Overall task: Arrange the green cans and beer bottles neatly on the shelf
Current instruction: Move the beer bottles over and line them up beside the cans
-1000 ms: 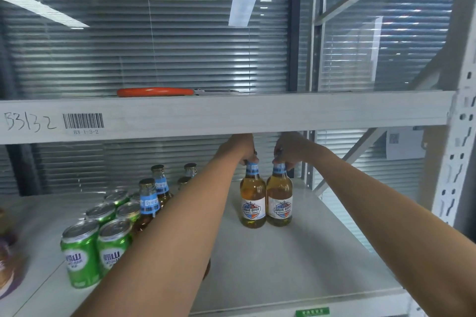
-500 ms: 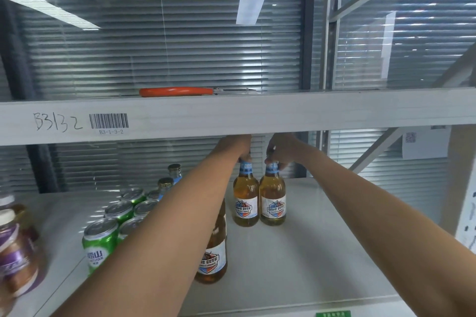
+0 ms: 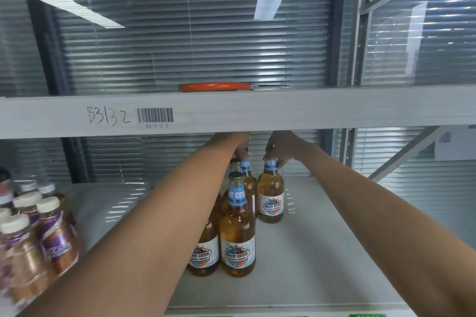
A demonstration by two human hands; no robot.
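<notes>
Reaching under the upper shelf beam (image 3: 257,113), both bare arms stretch to the back of the lower shelf (image 3: 322,252), where each hand closes around the neck of a beer bottle. The left hand (image 3: 238,145) has its fingers curled over the top of the left rear bottle (image 3: 249,188), which stands upright and is largely hidden behind the nearer ones; the right hand (image 3: 279,148) pinches the blue-wrapped neck of the right rear bottle (image 3: 271,195), also upright, just beside its neighbour. In front of these two stand another pair: a front bottle (image 3: 238,239) with its cap and label in full view, and one to its left (image 3: 203,252) partly covered by the left forearm, the two touching or nearly so. All four hold amber liquid and carry white labels with a shield badge. No green cans show in this view. At the far left of the shelf is a blurred cluster of purple-labelled bottles with white caps (image 3: 33,226), well apart from the beer. On the beam above are handwritten characters and a barcode sticker (image 3: 155,115), and on the upper shelf lies an orange-handled tool (image 3: 215,86). Closed blinds (image 3: 180,46) fill the background behind glass.
</notes>
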